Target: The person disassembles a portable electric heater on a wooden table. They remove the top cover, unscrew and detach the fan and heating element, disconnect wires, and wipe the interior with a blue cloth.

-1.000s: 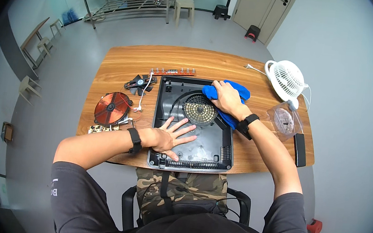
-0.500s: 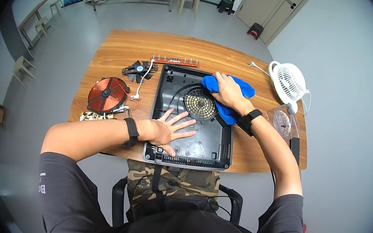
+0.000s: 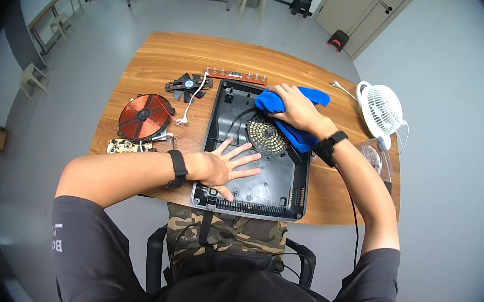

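A black plastic housing, shaped like the bottom shell of an induction cooker, lies open side up on the wooden table in front of me. My left hand rests flat on its inner floor at the left, fingers spread. Bunched under the fingers of my right hand is a blue cloth, pressed against the upper right part of the shell. The cloth hangs over the right rim, just above a round vent grille. Part of the cloth is hidden by my palm and wrist.
Left of the housing are a copper coil, a black fan and a circuit board. A red button board lies behind it. At the right stand a white desk fan and a clear plastic container.
My right hand and the blue cloth have slid left across the top of the housing. My left hand stays on the shell, and the whole view has shifted slightly.
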The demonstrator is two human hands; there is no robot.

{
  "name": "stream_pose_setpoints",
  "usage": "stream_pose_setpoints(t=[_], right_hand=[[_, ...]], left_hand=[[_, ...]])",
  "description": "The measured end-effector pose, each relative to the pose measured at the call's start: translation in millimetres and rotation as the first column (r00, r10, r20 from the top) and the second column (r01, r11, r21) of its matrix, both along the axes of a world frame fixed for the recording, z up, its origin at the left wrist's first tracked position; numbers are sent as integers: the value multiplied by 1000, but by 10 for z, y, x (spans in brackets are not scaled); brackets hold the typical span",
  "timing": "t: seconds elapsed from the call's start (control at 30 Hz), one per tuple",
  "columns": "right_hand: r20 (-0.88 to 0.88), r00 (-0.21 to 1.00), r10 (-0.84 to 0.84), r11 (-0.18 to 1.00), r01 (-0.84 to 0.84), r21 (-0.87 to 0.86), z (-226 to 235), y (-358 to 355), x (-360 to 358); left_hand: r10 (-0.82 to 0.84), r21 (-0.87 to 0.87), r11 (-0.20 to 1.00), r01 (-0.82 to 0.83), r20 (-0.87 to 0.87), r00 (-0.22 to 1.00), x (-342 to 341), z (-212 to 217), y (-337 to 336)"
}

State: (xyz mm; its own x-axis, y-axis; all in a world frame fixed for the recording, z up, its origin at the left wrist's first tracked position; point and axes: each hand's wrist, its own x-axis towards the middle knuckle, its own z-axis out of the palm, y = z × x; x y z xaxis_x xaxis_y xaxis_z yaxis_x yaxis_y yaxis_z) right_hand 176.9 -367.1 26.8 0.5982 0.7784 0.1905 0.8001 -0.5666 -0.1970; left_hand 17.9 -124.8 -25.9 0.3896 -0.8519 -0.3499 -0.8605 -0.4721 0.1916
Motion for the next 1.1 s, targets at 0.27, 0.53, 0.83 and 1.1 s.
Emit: stream_pose_setpoints(t=[0.27, 0.53, 0.83, 1.1], right_hand=[[106, 994, 31, 989, -15, -146, -206, 160, -17], [-226, 971, 74, 995, -87, -48, -129, 115, 286], [-440, 897, 37, 994, 14, 112, 291, 448, 373], [31, 999, -8, 1000, 8, 12, -212, 1063, -131]], left_hand=[[22, -14, 1000, -22, -9, 1000, -47, -4, 18], [20, -67, 998, -19, 13, 1000, -35, -43, 60], [17, -43, 999, -15, 44, 999, -43, -34, 45], [16, -99, 995, -9, 69, 997, -75, -90, 53]])
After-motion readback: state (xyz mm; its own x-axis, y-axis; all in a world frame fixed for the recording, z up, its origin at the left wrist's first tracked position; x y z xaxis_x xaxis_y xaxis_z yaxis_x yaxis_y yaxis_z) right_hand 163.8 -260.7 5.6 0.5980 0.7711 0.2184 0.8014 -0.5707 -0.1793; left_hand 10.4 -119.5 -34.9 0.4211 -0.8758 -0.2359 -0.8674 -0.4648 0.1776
